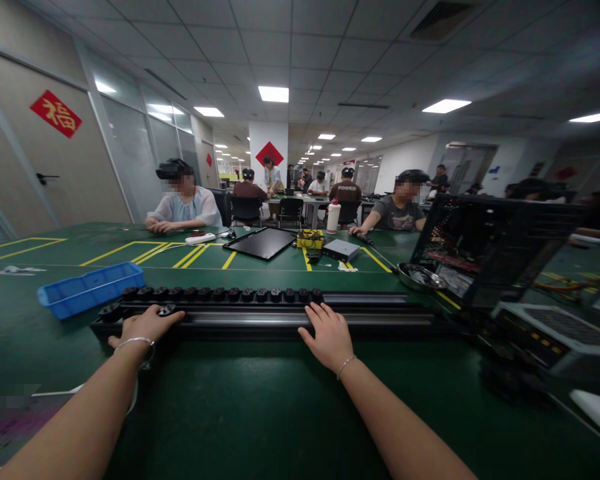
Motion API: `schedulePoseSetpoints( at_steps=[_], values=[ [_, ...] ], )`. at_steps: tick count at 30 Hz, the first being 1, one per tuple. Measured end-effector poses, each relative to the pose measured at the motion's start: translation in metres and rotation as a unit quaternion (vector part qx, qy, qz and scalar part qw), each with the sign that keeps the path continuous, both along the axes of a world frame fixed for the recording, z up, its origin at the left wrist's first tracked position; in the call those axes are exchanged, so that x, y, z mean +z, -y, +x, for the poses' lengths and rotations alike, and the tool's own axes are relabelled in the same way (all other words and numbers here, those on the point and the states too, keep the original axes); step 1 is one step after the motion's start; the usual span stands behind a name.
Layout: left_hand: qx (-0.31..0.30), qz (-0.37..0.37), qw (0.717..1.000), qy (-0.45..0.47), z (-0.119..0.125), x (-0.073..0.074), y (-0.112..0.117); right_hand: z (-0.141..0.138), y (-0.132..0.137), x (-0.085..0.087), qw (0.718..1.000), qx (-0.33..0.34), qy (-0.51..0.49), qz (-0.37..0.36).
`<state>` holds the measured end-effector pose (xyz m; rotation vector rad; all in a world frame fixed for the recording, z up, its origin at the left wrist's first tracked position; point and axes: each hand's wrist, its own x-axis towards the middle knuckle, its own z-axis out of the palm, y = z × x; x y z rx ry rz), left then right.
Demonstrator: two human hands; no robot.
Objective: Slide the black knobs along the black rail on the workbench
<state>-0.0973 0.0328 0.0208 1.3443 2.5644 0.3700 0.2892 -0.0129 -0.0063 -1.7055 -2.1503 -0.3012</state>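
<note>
The near black rail (250, 323) lies left to right across the green surface (240, 413), just before the far black rail (367, 299), which carries a row of black knobs (247, 295). The left hand (144, 325) is half curled at the near rail's left end, against a small black piece (167, 310); whether it grips this, I cannot tell. The right hand (329, 335), loosely spread, rests on the near rail's middle.

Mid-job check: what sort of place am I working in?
Probably an electronics assembly or repair workroom: a green worktable marked with yellow lines, what looks like an open black computer case, and a long black rail beside a row of small round black parts.
</note>
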Motion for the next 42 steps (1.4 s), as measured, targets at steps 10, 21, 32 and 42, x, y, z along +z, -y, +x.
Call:
schedulePoseSetpoints(
  at_steps=[10,21,32,42],
  values=[
    [-0.003,0.0,1.0,-0.005,0.001,0.002,0.001,0.0,0.0,0.002,1.0,-0.003,0.003,-0.007],
    [0.0,0.003,1.0,-0.006,0.004,0.004,0.003,0.0,0.0,0.0,1.0,0.001,-0.003,0.002],
    [-0.007,0.005,1.0,-0.003,-0.001,0.0,0.0,0.0,0.001,0.002,1.0,-0.004,0.005,-0.01],
    [-0.007,0.02,1.0,-0.01,-0.005,-0.005,-0.004,-0.001,0.002,0.004,1.0,-0.004,-0.005,-0.018]
  ],
)
